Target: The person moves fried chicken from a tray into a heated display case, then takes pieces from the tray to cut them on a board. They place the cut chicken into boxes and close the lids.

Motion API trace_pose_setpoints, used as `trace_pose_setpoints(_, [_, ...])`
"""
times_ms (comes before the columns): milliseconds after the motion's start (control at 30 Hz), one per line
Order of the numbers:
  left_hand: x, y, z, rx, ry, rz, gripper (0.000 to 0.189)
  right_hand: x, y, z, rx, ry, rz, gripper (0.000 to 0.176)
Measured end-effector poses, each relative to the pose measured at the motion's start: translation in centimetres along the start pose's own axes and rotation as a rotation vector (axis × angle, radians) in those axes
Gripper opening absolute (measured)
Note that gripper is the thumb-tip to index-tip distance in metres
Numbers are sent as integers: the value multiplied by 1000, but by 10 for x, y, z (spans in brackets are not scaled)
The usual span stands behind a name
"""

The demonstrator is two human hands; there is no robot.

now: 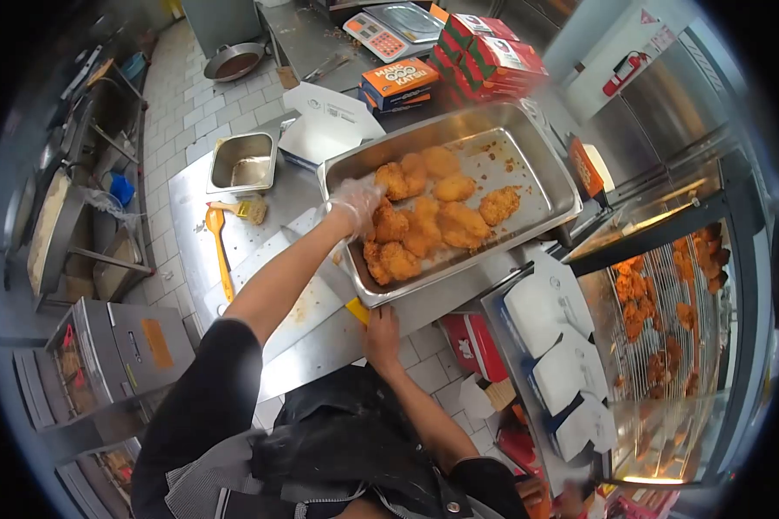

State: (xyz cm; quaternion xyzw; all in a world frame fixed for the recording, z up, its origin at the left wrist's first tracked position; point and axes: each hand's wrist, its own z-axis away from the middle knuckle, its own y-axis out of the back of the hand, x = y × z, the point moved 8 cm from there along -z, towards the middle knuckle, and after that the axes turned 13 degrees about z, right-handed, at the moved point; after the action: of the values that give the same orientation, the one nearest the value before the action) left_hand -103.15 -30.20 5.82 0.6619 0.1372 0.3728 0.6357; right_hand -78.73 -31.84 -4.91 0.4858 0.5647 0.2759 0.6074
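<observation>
My left hand (355, 204), in a clear plastic glove, reaches over the near rim of a large steel tray (541, 169). Its fingers curl against a piece of fried chicken (390, 223) at the left of the pile. Several golden breaded chicken pieces (446, 216) lie in the tray's left and middle. My bare right hand (381, 331) grips the tray's front edge from below, next to a small yellow object (357, 310). The tray rests tilted on the steel counter (190, 195).
On the counter are a small steel pan (243, 162), an orange-handled brush (220, 242), white cartons (329, 121), red and orange boxes (485, 56) and a scale (394, 26). To the right, a warming cabinet (666, 311) holds more chicken, with white boxes (554, 346) before it.
</observation>
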Motion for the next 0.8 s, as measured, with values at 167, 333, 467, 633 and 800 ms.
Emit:
trace_pose_setpoints(167, [-3, -26, -22, -97, -69, -94, 40, 5, 5, -11, -84, 63, -28, 33])
trace_pose_setpoints(333, [-5, 92, 96, 353, 259, 243, 31, -5, 5, -5, -100, 234, 152, 24])
trace_pose_setpoints(467, [-67, 46, 225, 327, 549, 450, 45, -11, 15, -6, -554, -1, -135, 30])
trace_pose_setpoints(633, [-84, -42, 268, 290, 342, 278, 68, -38, 42, -4, -551, 33, -219, 32])
trace_pose_setpoints(800, [-125, -103, 333, 996, 487, 1043, 59, -73, 31, 1, -589, 216, -60, 34])
